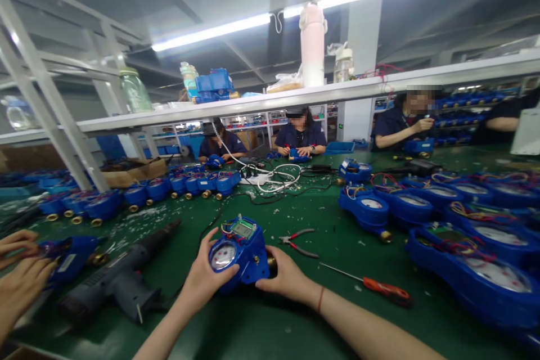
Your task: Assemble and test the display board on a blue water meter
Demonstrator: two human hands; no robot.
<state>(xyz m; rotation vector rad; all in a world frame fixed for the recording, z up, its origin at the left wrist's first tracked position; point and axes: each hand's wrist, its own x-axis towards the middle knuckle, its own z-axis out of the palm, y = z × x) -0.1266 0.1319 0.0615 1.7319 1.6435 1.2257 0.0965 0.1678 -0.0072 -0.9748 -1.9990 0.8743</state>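
Note:
A blue water meter [240,250] with a round dial, a green circuit board on top and a brass fitting stands tilted on the green table [261,326] right in front of me. My left hand [203,281] grips its left side, thumb across the lower front. My right hand [287,278] wraps around its right side, by the brass fitting. Both hands are closed on the meter.
A dark power screwdriver [122,281] lies to the left, pliers [297,242] and an orange-handled screwdriver [373,287] to the right. Rows of blue meters [455,236] fill the right and far left. A neighbour's hands [19,270] hold another meter at the left edge. Several people work across the table.

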